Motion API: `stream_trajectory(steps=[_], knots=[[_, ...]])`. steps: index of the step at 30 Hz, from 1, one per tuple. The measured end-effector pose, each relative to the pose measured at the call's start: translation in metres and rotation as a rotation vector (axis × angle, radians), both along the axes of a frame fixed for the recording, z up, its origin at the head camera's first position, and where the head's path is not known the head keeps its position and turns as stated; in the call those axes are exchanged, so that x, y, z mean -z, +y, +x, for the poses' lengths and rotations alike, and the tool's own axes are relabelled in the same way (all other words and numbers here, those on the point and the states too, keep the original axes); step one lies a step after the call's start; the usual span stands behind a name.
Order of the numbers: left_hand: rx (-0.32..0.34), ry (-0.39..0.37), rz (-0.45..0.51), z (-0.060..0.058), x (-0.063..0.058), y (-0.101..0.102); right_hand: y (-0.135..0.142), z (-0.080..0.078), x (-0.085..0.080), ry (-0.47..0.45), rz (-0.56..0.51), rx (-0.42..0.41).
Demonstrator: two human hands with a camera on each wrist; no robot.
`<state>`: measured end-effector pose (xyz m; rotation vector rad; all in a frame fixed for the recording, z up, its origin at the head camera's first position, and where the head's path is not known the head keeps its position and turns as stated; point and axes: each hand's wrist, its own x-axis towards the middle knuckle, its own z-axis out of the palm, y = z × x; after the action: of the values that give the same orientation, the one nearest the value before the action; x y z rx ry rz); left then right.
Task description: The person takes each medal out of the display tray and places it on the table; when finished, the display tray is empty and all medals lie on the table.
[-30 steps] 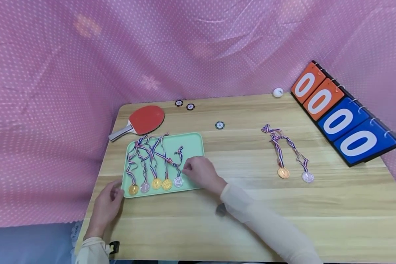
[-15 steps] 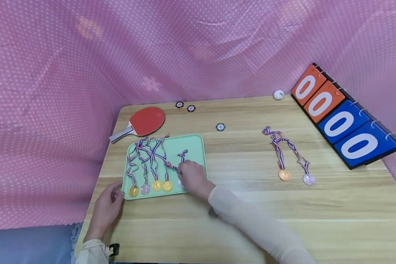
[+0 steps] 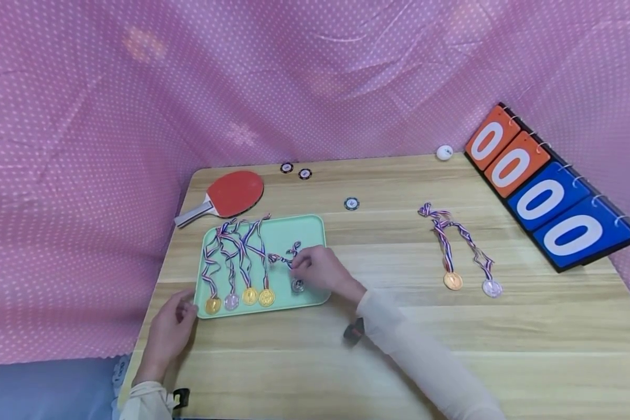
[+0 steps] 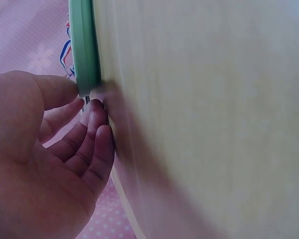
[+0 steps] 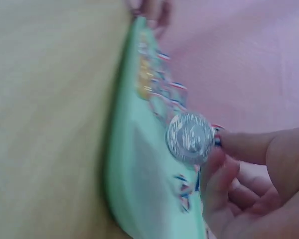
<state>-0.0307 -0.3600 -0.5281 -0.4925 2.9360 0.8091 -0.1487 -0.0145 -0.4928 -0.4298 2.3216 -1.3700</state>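
Note:
A silver medal [image 5: 191, 138] hangs over the right part of the green tray [image 3: 273, 312]. My right hand [image 3: 320, 271] pinches its striped ribbon just above the disc, between thumb and fingers. The rest of that ribbon [image 3: 280, 259] trails on the tray. To the left lie a bronze-gold medal [image 3: 213, 305], another silver medal [image 3: 231, 301] and two gold medals [image 3: 249, 296], their ribbons tangled toward the far rim. At the tray's near left corner, my left hand [image 3: 172, 326] holds the edge, thumb against the rim and fingers bent below in the left wrist view.
A red table tennis bat [image 3: 235, 193] lies behind the tray. Several poker chips [image 3: 352, 203] and a white ball [image 3: 444, 153] are farther back. Two medals [image 3: 453, 281] with ribbons lie on the right, beside a flip scoreboard [image 3: 551, 192] reading zeros. Pink cloth [image 3: 315, 87] hangs behind.
My right hand moved over the silver medal, gripped its ribbon, and drew the medal slightly right and up. My left hand stays at the tray corner.

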Motion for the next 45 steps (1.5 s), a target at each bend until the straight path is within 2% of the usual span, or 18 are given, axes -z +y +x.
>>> stream_trajectory(steps=[2, 5, 10, 15, 23, 26, 28, 31, 34, 40, 45], knots=[[0.0, 0.001, -0.002, 0.0, 0.0, 0.0, 0.01, -0.002, -0.009, -0.061, -0.024, 0.02], [0.004, 0.003, 0.001, 0.0, 0.0, 0.0, 0.027, -0.006, -0.023, -0.08, -0.035, 0.061], [0.008, 0.009, 0.01, -0.001, -0.002, 0.0, 0.063, -0.019, -0.043, -0.021, -0.046, 0.104], [-0.005, -0.006, 0.02, -0.003, -0.002, 0.002, 0.106, -0.042, -0.056, -0.03, -0.023, 0.148], [-0.002, -0.002, 0.018, -0.004, -0.001, 0.002, 0.171, -0.08, -0.075, -0.003, 0.031, 0.332], [0.002, 0.001, 0.014, -0.004, 0.001, 0.002, 0.188, -0.089, -0.084, 0.042, 0.031, 0.409], [-0.001, -0.001, 0.014, -0.004, 0.001, 0.002, 0.198, -0.092, -0.087, 0.106, 0.029, 0.458], [-0.007, -0.017, 0.022, -0.004, 0.002, 0.002, 0.21, -0.094, -0.082, 0.197, 0.071, 0.488], [-0.011, -0.029, 0.024, -0.002, 0.001, 0.002, 0.221, -0.089, -0.064, 0.239, 0.155, 0.466], [-0.008, -0.021, 0.026, 0.0, 0.001, 0.002, 0.239, -0.072, -0.023, 0.156, 0.263, 0.379], [-0.022, -0.033, 0.035, 0.002, 0.0, 0.001, 0.247, -0.06, -0.007, 0.126, 0.323, 0.326]])
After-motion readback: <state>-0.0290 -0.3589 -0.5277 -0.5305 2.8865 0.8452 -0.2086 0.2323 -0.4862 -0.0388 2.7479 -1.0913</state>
